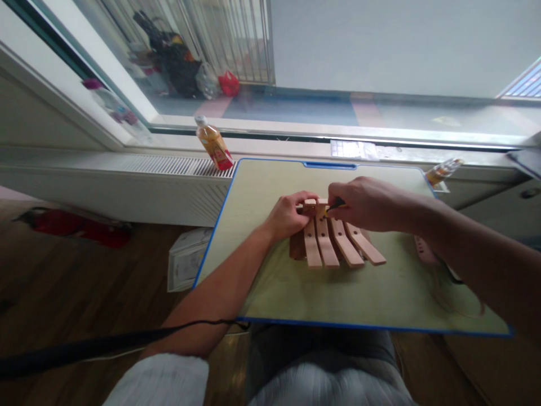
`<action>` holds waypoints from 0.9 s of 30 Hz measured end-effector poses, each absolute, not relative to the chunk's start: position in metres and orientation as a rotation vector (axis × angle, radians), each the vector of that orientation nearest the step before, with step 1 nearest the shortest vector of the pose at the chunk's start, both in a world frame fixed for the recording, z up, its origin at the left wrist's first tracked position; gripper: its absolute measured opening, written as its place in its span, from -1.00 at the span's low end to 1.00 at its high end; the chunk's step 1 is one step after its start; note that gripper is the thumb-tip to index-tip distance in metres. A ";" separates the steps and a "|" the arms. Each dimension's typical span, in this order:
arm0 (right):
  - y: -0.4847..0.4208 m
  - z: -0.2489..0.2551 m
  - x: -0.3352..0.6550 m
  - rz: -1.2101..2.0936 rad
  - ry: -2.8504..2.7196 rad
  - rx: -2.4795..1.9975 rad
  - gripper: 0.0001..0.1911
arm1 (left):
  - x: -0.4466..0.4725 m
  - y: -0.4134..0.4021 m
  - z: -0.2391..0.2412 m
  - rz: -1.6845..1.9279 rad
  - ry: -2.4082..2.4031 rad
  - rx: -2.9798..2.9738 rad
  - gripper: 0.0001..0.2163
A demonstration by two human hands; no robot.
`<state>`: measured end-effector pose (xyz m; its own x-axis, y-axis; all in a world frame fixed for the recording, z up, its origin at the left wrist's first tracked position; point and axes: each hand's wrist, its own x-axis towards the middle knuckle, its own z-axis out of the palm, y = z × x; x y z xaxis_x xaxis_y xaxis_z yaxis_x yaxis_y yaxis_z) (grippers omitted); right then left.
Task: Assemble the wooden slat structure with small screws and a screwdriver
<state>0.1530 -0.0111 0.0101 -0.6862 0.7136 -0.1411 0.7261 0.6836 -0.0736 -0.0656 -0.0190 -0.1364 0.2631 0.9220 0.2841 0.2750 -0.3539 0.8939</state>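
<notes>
Several pale wooden slats [324, 251] with dark round holes fan out side by side on the small table [279, 287], over a darker wooden piece [297, 248]. At their far end, my left hand [291, 213] is closed on the edge of the leftmost slat, thumb on the near side and fingers beyond. My right hand [359, 203] is closed around a small black-and-yellow screwdriver [337, 203], whose tip points down at the second slat. The right fingers hide part of the far ends of the right-hand slats.
A drink bottle [214, 144] stands on the radiator [177, 165] beyond the table's left corner. Another bottle [443, 171] is past the right corner. A pink power strip [425, 251] and its cord lie under my right forearm. A red fire extinguisher [76, 226] lies at left.
</notes>
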 end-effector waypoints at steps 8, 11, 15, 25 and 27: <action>-0.013 0.013 0.146 -0.216 2.641 1.446 -0.52 | -0.067 -0.020 -0.134 1.096 1.100 1.820 -0.61; -0.018 0.019 0.152 -0.358 2.750 1.306 -0.61 | -0.067 -0.020 -0.134 1.094 1.105 1.829 -0.60; -0.023 0.022 0.146 -0.237 2.755 1.259 -0.73 | -0.067 -0.021 -0.134 1.104 1.098 1.833 -0.61; -0.027 0.020 0.133 0.135 2.494 1.527 -0.18 | -0.064 -0.028 -0.120 1.189 0.956 1.835 -0.43; -0.028 0.021 0.134 0.122 2.479 1.538 -0.12 | -0.059 -0.031 -0.118 1.246 0.890 1.813 -0.51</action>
<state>0.1341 -0.0280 0.0209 -0.4273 0.8926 -0.1434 0.8743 0.4484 0.1859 -0.0592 -0.0307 -0.1184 0.2842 0.8574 0.4290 0.1273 -0.4772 0.8695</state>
